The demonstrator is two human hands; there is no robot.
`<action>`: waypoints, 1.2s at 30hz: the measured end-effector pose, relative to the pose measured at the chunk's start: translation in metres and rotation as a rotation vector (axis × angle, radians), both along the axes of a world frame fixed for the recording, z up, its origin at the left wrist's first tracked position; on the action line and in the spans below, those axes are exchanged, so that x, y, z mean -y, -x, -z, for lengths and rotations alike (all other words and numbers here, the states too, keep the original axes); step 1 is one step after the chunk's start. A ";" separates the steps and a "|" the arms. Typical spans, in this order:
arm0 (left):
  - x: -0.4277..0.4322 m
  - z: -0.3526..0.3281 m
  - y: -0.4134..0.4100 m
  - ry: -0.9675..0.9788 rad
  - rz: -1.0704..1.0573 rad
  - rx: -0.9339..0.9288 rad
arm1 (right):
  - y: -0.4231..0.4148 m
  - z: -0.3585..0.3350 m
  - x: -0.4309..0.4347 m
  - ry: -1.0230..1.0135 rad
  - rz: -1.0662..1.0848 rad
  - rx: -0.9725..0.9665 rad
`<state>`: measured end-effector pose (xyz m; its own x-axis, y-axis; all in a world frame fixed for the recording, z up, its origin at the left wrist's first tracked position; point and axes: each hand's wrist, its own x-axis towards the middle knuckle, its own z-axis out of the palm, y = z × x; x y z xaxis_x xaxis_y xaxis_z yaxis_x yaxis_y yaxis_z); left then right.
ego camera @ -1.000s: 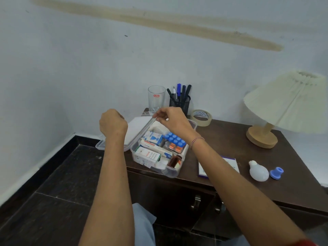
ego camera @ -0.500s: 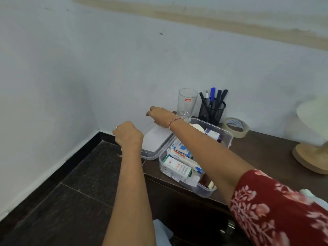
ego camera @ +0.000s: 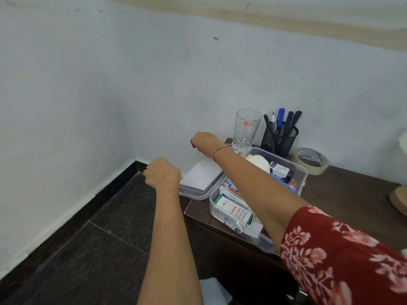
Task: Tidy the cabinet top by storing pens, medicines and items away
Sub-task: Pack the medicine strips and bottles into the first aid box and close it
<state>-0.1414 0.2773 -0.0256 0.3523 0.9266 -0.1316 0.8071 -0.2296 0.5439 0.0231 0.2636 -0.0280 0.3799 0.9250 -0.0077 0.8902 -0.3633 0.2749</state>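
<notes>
A clear plastic box [ego camera: 302,172] full of medicine cartons [ego camera: 233,211] stands at the left end of the dark wooden cabinet top [ego camera: 343,199]. Its clear lid [ego camera: 201,179] lies open to the left, hanging past the cabinet's edge. My left hand [ego camera: 163,173] grips the lid's near left corner with curled fingers. My right hand [ego camera: 206,140] reaches across the box and holds the lid's far edge. A black mesh holder with several pens [ego camera: 280,137] stands behind the box.
A drinking glass [ego camera: 245,129] stands by the wall next to the pen holder. A roll of tape [ego camera: 312,160] lies to the right of it. A lamp base [ego camera: 399,201] shows at the right edge. Dark floor tiles [ego camera: 99,227] lie to the left, below the lid.
The camera has swung left, so the lamp, bulb and booklet have left the view. Both hands have stayed on the lid, which has swung open from over the box to lying left of it.
</notes>
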 end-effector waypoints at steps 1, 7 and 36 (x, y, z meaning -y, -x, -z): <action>0.000 -0.001 0.000 -0.006 -0.008 0.012 | 0.000 -0.001 0.001 -0.008 -0.003 0.010; 0.000 -0.010 0.003 -0.077 -0.074 0.083 | -0.001 -0.018 0.006 -0.082 -0.031 0.029; 0.087 -0.106 0.008 -0.522 0.044 0.613 | -0.012 -0.158 0.113 -0.465 0.108 -0.106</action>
